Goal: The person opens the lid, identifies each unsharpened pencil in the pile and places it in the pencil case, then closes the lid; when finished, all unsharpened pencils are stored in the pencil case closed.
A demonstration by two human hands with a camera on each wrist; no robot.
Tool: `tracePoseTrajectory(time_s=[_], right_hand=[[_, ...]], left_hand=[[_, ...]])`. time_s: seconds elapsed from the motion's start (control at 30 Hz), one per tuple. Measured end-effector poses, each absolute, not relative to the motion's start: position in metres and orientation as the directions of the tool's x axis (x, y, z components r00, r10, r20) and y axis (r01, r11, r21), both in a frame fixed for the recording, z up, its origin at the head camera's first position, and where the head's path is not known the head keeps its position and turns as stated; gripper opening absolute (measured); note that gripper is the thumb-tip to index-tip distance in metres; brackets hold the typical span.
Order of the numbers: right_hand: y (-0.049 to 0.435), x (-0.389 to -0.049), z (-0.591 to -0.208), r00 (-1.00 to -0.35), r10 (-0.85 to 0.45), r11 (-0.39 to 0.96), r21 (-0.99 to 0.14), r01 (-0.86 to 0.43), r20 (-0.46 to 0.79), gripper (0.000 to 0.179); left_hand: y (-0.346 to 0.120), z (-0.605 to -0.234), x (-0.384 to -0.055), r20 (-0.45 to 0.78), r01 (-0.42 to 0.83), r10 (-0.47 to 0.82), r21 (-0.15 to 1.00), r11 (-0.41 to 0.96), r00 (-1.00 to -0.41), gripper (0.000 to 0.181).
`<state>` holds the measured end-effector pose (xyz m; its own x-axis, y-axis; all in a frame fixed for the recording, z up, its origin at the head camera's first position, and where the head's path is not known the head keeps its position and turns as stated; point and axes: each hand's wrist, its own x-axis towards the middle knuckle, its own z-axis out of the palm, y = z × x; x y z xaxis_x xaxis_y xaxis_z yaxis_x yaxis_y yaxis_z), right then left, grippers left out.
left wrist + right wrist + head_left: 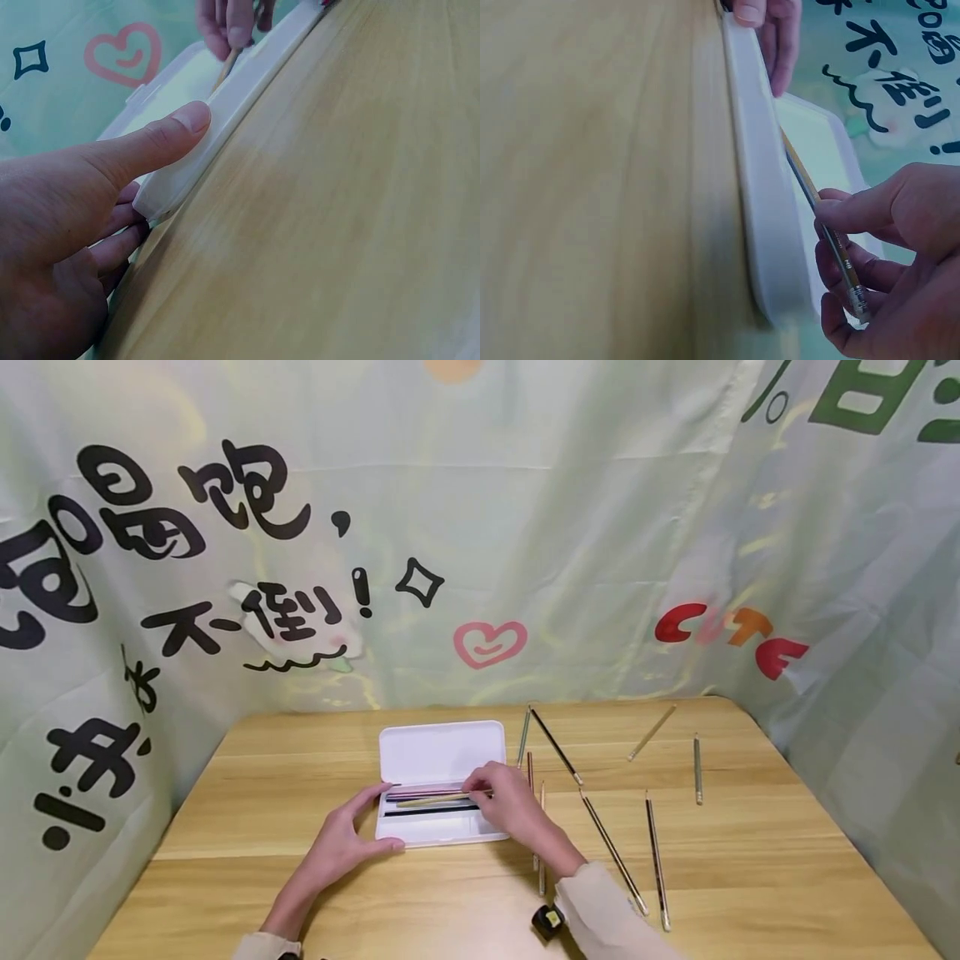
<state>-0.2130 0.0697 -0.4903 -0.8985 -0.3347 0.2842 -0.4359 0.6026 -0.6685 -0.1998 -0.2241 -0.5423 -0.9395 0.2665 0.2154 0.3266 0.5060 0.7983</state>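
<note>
A white pencil case (441, 753) stands with its lid raised on the wooden table. Several pencils lie in its tray, among them a black pencil (431, 811) and a purple pencil (408, 793). My left hand (341, 842) grips the case's left end, its thumb (161, 142) along the front wall and the other fingers round the end and back. Over the right part of the tray, my right hand (510, 803) pinches a yellowish pencil (838, 255) near its metal-banded end. That pencil slants over the tray, its other end pointing left.
Right of the case several pencils lie scattered, such as a black pencil (555, 746), a dark striped pencil (613, 852) and a grey-green pencil (697, 768). A small black object (547, 922) shows beside the right sleeve. Printed cloth (585, 568) hangs behind the table (765, 860).
</note>
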Motion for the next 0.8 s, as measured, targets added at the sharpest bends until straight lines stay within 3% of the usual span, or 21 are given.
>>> tracePoseTrajectory(time_s=[0.4,0.8], right_hand=[[0.049,-0.215,-0.496,-0.87,-0.355,0.593,-0.636,-0.493,0.343,0.019],[0.103,-0.19,-0.48,-0.932,-0.164,0.645,-0.68,-0.349,0.323,0.027]], left_hand=[[-0.232,-0.546,-0.192,0.177,0.263,0.206,0.799,0.541,-0.962,0.092],[-0.224,-0.542,-0.201,0.178,0.288,0.252,0.806,0.518,-0.951,0.093]])
